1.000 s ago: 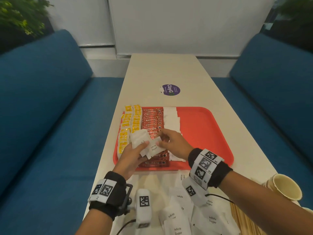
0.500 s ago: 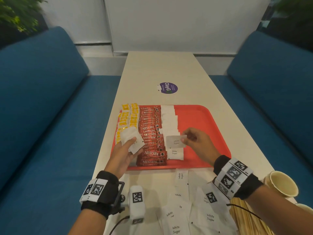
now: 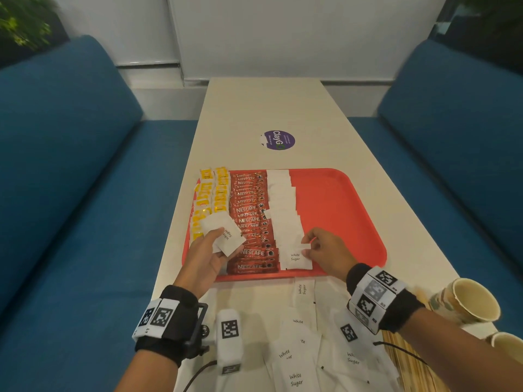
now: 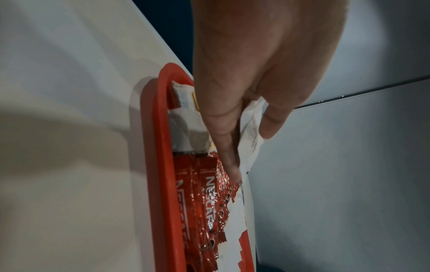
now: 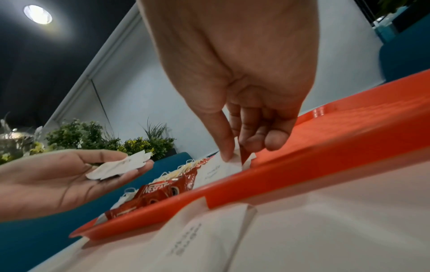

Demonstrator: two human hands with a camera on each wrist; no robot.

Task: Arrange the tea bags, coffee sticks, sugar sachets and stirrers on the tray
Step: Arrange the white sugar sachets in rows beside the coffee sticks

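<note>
The red tray (image 3: 348,210) carries columns so each kind sits together: yellow tea bags (image 3: 210,199), coffee sticks (image 3: 250,219), then the sugar sachet column (image 3: 284,210), probably filled toward the near rim. The left hand (image 3: 205,261) pinches a spare sachet stack (image 3: 226,236) (a supply, seemingly). The right hand (image 3: 325,253) pinches 1 sachet (image 3: 307,247), laying it on the column's near end.

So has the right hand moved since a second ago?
Yes. The right hand has gone rightward from above the Nescafe sticks to the sugar sachet column.
</note>
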